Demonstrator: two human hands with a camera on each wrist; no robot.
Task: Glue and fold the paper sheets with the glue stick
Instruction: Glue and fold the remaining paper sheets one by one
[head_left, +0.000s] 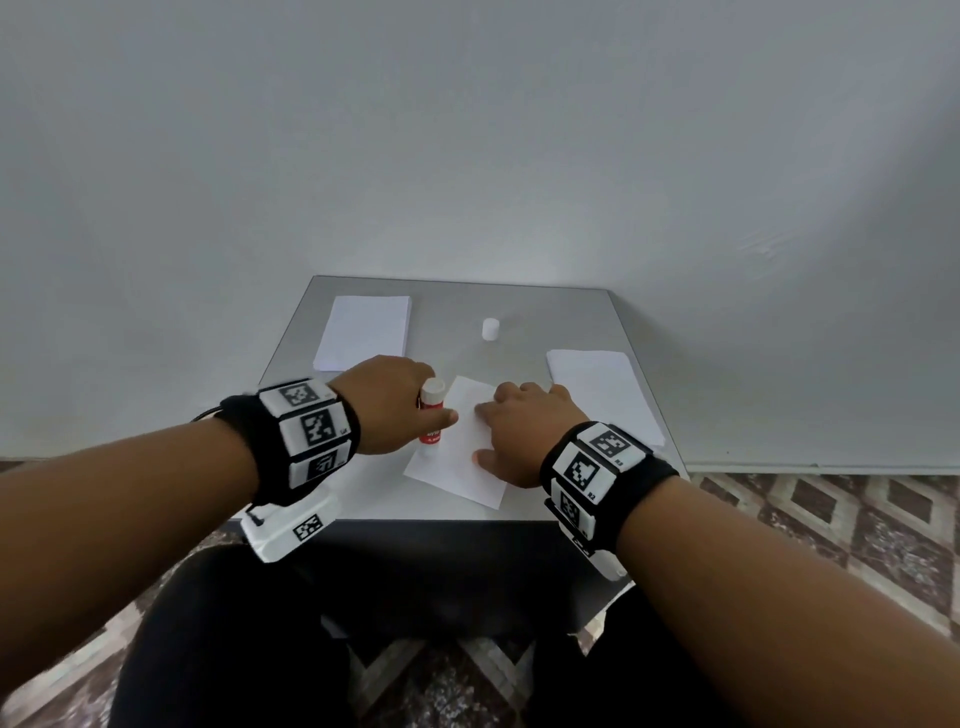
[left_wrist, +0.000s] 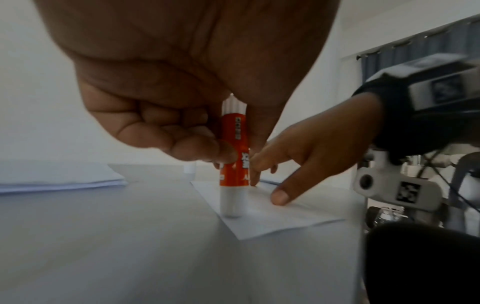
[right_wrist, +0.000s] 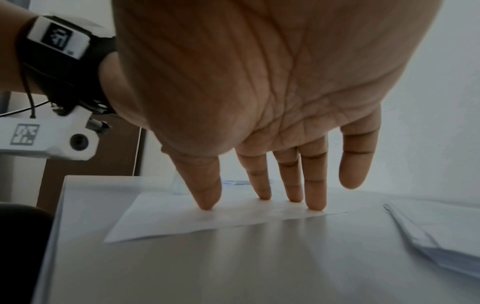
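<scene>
The left hand (head_left: 387, 402) pinches the glue stick (left_wrist: 233, 156), tip down on the paper sheet (head_left: 457, 447) at lower centre. The right hand (head_left: 524, 431), fingers spread, pins the sheet. Gluing appears underway; folding remains. Stacks (head_left: 363, 332) lie upper left and right; the cap (head_left: 490, 329) stands above.

Small grey table (head_left: 561, 317) with two paper stacks (head_left: 363, 330) (head_left: 602, 389), white cap (head_left: 490, 329), single sheet (head_left: 457, 467).

My left hand (left_wrist: 166, 86) grips the glue stick (left_wrist: 233, 164) upright at frame centre, its white end down on the paper sheet (left_wrist: 272, 222). My right hand (left_wrist: 311, 156), from the right, presses straight fingertips (left_wrist: 279, 197) onto the sheet. Paper stack (left_wrist: 59, 181) at left.
</scene>
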